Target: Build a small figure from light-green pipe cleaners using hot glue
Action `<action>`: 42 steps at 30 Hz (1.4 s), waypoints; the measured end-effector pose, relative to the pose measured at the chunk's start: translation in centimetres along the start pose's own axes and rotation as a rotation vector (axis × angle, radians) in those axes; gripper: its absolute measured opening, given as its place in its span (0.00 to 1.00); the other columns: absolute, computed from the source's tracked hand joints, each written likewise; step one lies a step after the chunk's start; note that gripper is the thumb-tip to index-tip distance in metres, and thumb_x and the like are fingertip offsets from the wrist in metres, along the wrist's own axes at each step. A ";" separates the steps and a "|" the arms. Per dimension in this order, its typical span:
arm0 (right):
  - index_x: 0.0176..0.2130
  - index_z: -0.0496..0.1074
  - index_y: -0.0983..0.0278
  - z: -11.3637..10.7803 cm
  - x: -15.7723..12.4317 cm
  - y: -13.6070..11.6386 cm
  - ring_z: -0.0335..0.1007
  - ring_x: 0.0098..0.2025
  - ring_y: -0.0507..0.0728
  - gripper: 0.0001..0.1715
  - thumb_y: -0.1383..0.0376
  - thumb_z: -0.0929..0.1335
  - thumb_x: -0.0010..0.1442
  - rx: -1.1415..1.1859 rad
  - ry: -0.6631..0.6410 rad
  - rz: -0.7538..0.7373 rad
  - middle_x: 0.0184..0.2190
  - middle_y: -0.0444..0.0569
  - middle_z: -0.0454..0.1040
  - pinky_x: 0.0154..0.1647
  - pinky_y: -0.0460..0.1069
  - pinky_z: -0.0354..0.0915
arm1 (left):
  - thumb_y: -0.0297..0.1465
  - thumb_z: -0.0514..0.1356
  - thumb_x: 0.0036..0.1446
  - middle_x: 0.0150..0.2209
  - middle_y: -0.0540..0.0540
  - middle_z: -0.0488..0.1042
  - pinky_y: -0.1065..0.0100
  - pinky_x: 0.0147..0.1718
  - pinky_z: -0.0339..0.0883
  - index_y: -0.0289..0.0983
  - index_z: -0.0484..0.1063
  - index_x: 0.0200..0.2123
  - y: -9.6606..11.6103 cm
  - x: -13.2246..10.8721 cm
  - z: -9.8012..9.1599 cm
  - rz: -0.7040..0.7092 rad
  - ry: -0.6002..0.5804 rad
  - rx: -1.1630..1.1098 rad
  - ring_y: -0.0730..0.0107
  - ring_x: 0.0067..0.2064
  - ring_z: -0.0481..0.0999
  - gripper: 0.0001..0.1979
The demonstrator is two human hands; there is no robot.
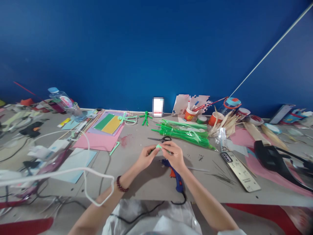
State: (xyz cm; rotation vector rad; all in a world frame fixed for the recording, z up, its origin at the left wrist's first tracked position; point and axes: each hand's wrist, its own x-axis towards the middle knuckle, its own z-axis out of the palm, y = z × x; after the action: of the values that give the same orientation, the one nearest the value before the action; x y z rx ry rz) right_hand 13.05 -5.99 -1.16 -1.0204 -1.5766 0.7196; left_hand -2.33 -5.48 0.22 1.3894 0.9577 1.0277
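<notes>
Above the middle of the grey table, my left hand (147,157) and my right hand (174,154) meet at the fingertips. Both are closed on a small pale green piece (158,147), fuzzy like bent pipe cleaner; its exact shape is mostly covered by the fingers. Just beyond them lie scissors (167,139) with black handles. A blue hot glue gun (178,182) rests under and beside my right wrist, nozzle toward the hands. Farther back, a bundle of green pipe cleaners (181,132) lies in clear plastic, and a small green pipe-cleaner figure (146,119) stands against the wall.
A phone (242,173) and dark thin wires (222,178) lie to the right, with a black strapped device (266,156) beyond. Coloured sheets (97,142), a plastic bottle (66,102) and a looping white cable (97,171) are on the left. A paper cup (190,115) holds pens behind.
</notes>
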 end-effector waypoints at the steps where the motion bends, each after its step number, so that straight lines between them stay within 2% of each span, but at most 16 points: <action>1: 0.39 0.79 0.58 0.1 0.0 -0.1 0.70 0.34 0.56 0.12 0.65 0.66 0.56 0.005 0.009 0.005 0.36 0.50 0.74 0.32 0.49 0.69 | 0.46 0.58 0.52 0.29 0.46 0.73 0.71 0.31 0.60 0.33 0.76 0.36 -0.1 0.0 0.0 0.006 -0.008 -0.002 0.67 0.33 0.67 0.21; 3: 0.38 0.79 0.58 0.2 -0.1 -0.3 0.70 0.35 0.56 0.12 0.65 0.67 0.56 0.015 0.027 0.014 0.35 0.50 0.74 0.34 0.50 0.69 | 0.45 0.57 0.52 0.31 0.46 0.73 0.71 0.33 0.60 0.33 0.75 0.35 -0.5 0.0 -0.1 0.017 -0.033 -0.012 0.68 0.33 0.67 0.20; 5: 0.38 0.79 0.58 0.3 -0.1 -0.4 0.71 0.36 0.56 0.11 0.65 0.67 0.56 0.026 0.039 0.022 0.35 0.51 0.74 0.35 0.50 0.69 | 0.46 0.57 0.53 0.27 0.49 0.69 0.72 0.30 0.57 0.33 0.73 0.33 -0.9 0.1 -0.1 0.013 -0.054 -0.031 0.73 0.29 0.63 0.20; 7: 0.38 0.79 0.58 0.3 0.0 -0.4 0.71 0.37 0.57 0.11 0.64 0.67 0.56 0.047 0.045 0.036 0.36 0.51 0.74 0.36 0.50 0.69 | 0.48 0.56 0.52 0.20 0.53 0.60 0.73 0.23 0.51 0.32 0.70 0.28 -1.4 0.2 -0.1 -0.025 -0.053 -0.060 0.78 0.23 0.55 0.22; 9: 0.39 0.78 0.58 0.3 0.0 -0.2 0.71 0.40 0.57 0.11 0.63 0.67 0.57 0.084 0.041 0.049 0.37 0.52 0.74 0.38 0.50 0.69 | 0.51 0.56 0.51 0.18 0.56 0.52 0.73 0.20 0.44 0.33 0.66 0.25 -1.6 0.4 -0.1 -0.076 -0.057 -0.109 0.80 0.21 0.48 0.24; 11: 0.40 0.78 0.58 0.3 -0.1 0.0 0.71 0.42 0.58 0.12 0.61 0.68 0.56 0.121 0.021 0.046 0.39 0.52 0.75 0.42 0.52 0.69 | 0.52 0.56 0.49 0.17 0.57 0.49 0.73 0.19 0.41 0.34 0.63 0.24 -1.6 0.4 0.0 -0.119 -0.064 -0.158 0.81 0.20 0.46 0.25; 15: 0.43 0.77 0.57 0.4 -0.2 0.3 0.70 0.46 0.60 0.14 0.61 0.69 0.56 0.169 -0.026 0.052 0.42 0.51 0.76 0.49 0.56 0.66 | 0.54 0.57 0.47 0.16 0.58 0.48 0.72 0.19 0.39 0.35 0.60 0.22 -1.4 0.5 0.0 -0.162 -0.081 -0.200 0.81 0.19 0.44 0.26; 19: 0.41 0.77 0.57 0.6 -0.3 0.5 0.72 0.45 0.60 0.14 0.59 0.70 0.54 0.247 -0.007 0.161 0.40 0.50 0.78 0.46 0.56 0.68 | 0.54 0.56 0.48 0.15 0.58 0.50 0.72 0.18 0.40 0.35 0.60 0.22 -1.5 0.6 0.0 -0.188 -0.113 -0.254 0.81 0.18 0.45 0.26; 25: 0.38 0.79 0.60 0.8 -0.1 1.0 0.73 0.43 0.62 0.17 0.57 0.73 0.48 0.343 0.063 0.349 0.38 0.50 0.79 0.47 0.58 0.67 | 0.51 0.52 0.54 0.15 0.56 0.55 0.74 0.16 0.44 0.35 0.62 0.23 -1.3 0.8 -0.2 -0.295 -0.282 -0.473 0.81 0.16 0.48 0.24; 27: 0.39 0.79 0.59 0.8 0.0 1.1 0.73 0.43 0.63 0.17 0.57 0.73 0.48 0.354 0.065 0.384 0.38 0.49 0.79 0.49 0.59 0.66 | 0.50 0.53 0.54 0.15 0.56 0.55 0.75 0.16 0.45 0.35 0.62 0.25 -1.3 0.8 -0.2 -0.323 -0.298 -0.522 0.81 0.16 0.47 0.22; 34: 0.40 0.78 0.59 0.7 0.0 0.7 0.71 0.47 0.61 0.15 0.55 0.67 0.56 0.322 -0.003 0.217 0.40 0.50 0.78 0.50 0.58 0.66 | 0.47 0.58 0.52 0.16 0.58 0.51 0.76 0.16 0.41 0.35 0.58 0.23 -1.9 0.9 -0.3 -0.306 -0.233 -0.523 0.84 0.16 0.44 0.21; 38: 0.39 0.79 0.58 0.4 0.1 0.7 0.72 0.45 0.60 0.13 0.57 0.70 0.53 0.333 -0.019 0.245 0.41 0.50 0.77 0.46 0.55 0.68 | 0.50 0.58 0.49 0.16 0.59 0.48 0.75 0.16 0.36 0.35 0.61 0.25 -1.7 0.9 -0.3 -0.294 -0.200 -0.394 0.84 0.17 0.43 0.23; 42: 0.36 0.79 0.59 0.0 0.4 1.0 0.72 0.42 0.59 0.12 0.58 0.71 0.51 0.338 -0.027 0.262 0.40 0.51 0.76 0.43 0.52 0.69 | 0.54 0.54 0.50 0.15 0.59 0.47 0.73 0.17 0.37 0.33 0.65 0.26 -1.7 0.9 -0.2 -0.239 -0.175 -0.242 0.82 0.17 0.43 0.27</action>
State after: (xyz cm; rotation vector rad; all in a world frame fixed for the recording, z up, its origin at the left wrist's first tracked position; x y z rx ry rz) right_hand 13.24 -5.24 -1.82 -0.9737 -1.2977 1.1412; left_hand -2.27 -4.43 -1.43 1.1139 0.8181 0.7995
